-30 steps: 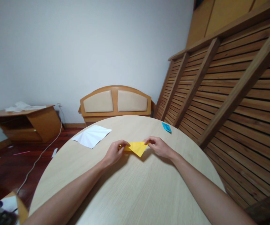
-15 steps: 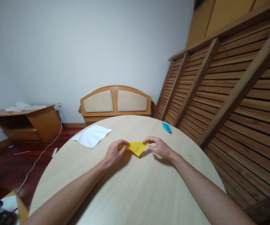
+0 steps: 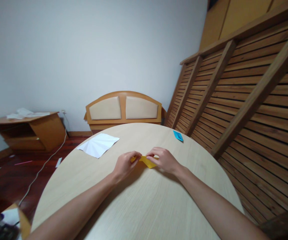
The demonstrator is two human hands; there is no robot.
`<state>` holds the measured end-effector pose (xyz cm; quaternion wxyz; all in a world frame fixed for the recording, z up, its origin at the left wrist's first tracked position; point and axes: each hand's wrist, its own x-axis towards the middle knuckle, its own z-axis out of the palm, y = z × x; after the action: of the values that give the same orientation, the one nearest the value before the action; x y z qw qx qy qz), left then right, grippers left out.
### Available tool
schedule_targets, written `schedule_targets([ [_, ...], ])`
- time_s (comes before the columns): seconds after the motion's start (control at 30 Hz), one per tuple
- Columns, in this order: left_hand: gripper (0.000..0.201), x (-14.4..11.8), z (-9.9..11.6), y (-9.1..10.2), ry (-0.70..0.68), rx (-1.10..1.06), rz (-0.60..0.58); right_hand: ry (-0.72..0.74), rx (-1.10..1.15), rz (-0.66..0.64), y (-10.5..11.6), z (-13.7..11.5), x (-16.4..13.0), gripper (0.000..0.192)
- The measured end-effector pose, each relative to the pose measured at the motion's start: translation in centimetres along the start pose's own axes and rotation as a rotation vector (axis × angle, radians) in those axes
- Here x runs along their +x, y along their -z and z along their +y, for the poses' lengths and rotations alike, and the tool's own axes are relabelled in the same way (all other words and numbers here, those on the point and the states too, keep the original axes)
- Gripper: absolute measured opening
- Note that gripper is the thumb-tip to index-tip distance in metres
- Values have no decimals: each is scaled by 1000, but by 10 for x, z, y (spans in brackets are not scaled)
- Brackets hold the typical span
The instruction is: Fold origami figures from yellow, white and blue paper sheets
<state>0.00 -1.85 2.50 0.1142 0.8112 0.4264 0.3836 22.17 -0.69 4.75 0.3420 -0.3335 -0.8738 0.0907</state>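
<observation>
Yellow paper (image 3: 147, 161) lies flat on the round table (image 3: 144, 200), a little past its middle, folded small. Only a narrow strip and one lower corner show between the two hands.

Left hand (image 3: 125, 164): fingers curled, thumb and forefinger tips pinching the left end of the paper. Right hand (image 3: 162, 159): fingers bent over the right part of the paper, tips pressing it down and covering most of it. The fingertips of the two hands nearly meet over the fold. Both forearms rest low across the table top.

Judgement: the step in hand looks like closing a fold and setting its crease. To do it well:
- line up the edges and corner before any pressure goes on; the covered part cannot be checked from this view;
- hold one end pinned with the left hand so the sheet does not creep;
- run a right fingertip along the fold from the middle outward, flat against the table, so the crease comes out sharp and straight;
- keep the paper flat on the wood, not lifted.

Elsewhere on the table: a creased white sheet (image 3: 98, 144) at far left, well apart; a small blue paper (image 3: 178, 135) near the far right rim.
</observation>
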Motion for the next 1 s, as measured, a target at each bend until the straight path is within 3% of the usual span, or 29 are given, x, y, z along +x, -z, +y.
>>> schedule_targets([
  [0.37, 18, -2, -1, -1, -45, 98, -23, 101, -142, -67, 0, 3, 2, 20],
  [0.73, 18, -1, -5, 4, 15, 161, 20, 74, -68, -4, 16, 33, -6, 18],
  [1.0, 20, -2, -4, 7, -41, 209, 51, 55, -30, 42, 26, 43, -8, 17],
])
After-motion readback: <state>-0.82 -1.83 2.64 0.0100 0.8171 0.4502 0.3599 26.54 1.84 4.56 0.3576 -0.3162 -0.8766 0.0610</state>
